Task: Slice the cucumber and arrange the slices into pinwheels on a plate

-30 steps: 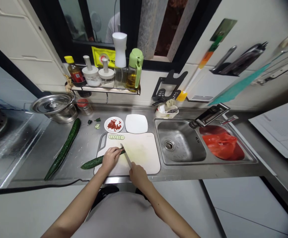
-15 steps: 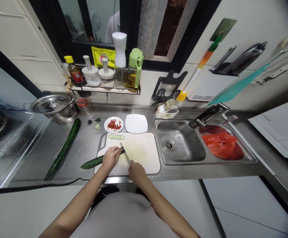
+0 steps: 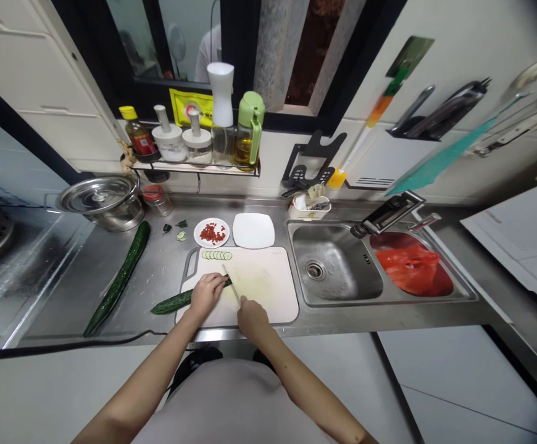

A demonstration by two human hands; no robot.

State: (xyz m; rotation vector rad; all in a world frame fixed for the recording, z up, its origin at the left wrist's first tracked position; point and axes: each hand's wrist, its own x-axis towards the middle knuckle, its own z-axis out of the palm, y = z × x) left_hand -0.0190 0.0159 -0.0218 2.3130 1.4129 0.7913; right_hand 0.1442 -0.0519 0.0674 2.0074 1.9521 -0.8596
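Observation:
On the white cutting board (image 3: 268,290) lies a dark green cucumber (image 3: 172,303), its left end jutting past the board's edge. My left hand (image 3: 206,293) is closed over the cucumber near its right end, hiding part of it. A knife (image 3: 231,281) is gripped by its handle in my right hand (image 3: 252,316), the blade at the cucumber's cut end beside my left fingertips. A row of several thin cucumber slices (image 3: 216,255) overlaps along the board's upper left. Behind the board stand a small plate of chopped red pieces (image 3: 212,232) and a square white plate (image 3: 253,230).
Left of the board lies a second cucumber (image 3: 119,280), near a lidded steel pot (image 3: 104,200). Small cucumber scraps (image 3: 181,235) sit behind the board. At right is a sink (image 3: 337,265) with a red plastic bag (image 3: 410,268). A bottle shelf (image 3: 194,166) hangs above.
My right hand and the knife have shifted slightly left and up, and the blade stands a little steeper. The left hand and cucumber stay nearly in place.

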